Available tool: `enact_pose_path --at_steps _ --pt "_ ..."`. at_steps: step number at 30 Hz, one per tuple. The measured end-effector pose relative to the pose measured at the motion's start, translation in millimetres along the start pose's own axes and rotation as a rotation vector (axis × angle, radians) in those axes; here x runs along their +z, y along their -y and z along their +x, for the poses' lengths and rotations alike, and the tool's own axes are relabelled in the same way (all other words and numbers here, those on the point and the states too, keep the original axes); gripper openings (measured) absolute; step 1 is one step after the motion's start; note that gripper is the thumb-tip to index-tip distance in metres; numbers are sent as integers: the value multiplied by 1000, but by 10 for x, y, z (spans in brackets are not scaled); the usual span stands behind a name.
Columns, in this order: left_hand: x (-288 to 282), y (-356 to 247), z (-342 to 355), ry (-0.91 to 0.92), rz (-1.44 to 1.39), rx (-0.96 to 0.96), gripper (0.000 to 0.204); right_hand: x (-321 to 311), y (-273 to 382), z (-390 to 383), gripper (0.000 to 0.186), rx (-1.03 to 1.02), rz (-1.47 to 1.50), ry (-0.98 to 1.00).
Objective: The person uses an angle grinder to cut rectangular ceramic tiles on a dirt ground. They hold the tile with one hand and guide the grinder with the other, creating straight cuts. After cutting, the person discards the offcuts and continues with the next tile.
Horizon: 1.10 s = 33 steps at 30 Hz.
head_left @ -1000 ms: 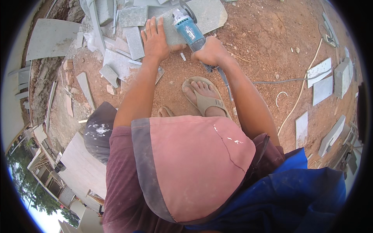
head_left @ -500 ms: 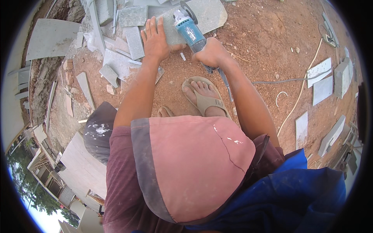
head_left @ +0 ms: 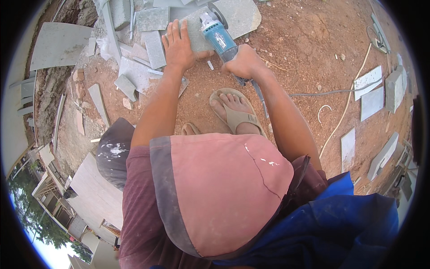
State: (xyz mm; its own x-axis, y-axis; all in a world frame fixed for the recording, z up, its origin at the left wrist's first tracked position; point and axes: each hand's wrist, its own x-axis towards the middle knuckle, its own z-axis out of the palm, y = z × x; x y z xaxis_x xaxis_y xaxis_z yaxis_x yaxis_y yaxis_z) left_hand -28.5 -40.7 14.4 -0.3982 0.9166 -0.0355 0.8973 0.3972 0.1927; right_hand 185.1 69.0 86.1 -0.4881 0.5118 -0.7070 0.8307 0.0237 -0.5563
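Note:
A teal angle grinder (head_left: 219, 38) lies tilted over a grey stone slab (head_left: 242, 18), its dark disc near the top of the picture. My right hand (head_left: 244, 60) is closed round the grinder's rear body, with a dark cord hanging below it. My left hand (head_left: 179, 47) rests with fingers spread on the slab's left part, left of the grinder. Just below, my sandalled right foot (head_left: 233, 110) stands on reddish dirt, and part of the other sandal shows beside it.
Loose grey tiles (head_left: 153, 18) and offcuts are scattered at upper left, beside a broken rubble edge (head_left: 49, 89). More tiles (head_left: 371, 103) lie on the right, along with a grey cable and a pale hose (head_left: 345, 116). A large pale board (head_left: 94, 197) is at lower left.
My right hand and the grinder have shifted very slightly downward. My left hand stays in the same place on the slab.

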Motion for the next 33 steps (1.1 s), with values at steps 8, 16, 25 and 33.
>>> enact_pose_path --at_steps 8,16,25,33 --pt "5 10 -3 -7 6 5 150 33 -57 46 56 -4 9 12" --pt "15 11 2 -4 0 5 151 34 -85 36 56 -12 16 7" --pt "-4 -7 -2 -6 5 2 149 67 -131 1 51 -45 23 -58" --pt "7 -4 -2 2 22 -8 150 64 -149 -22 52 -34 33 -31"
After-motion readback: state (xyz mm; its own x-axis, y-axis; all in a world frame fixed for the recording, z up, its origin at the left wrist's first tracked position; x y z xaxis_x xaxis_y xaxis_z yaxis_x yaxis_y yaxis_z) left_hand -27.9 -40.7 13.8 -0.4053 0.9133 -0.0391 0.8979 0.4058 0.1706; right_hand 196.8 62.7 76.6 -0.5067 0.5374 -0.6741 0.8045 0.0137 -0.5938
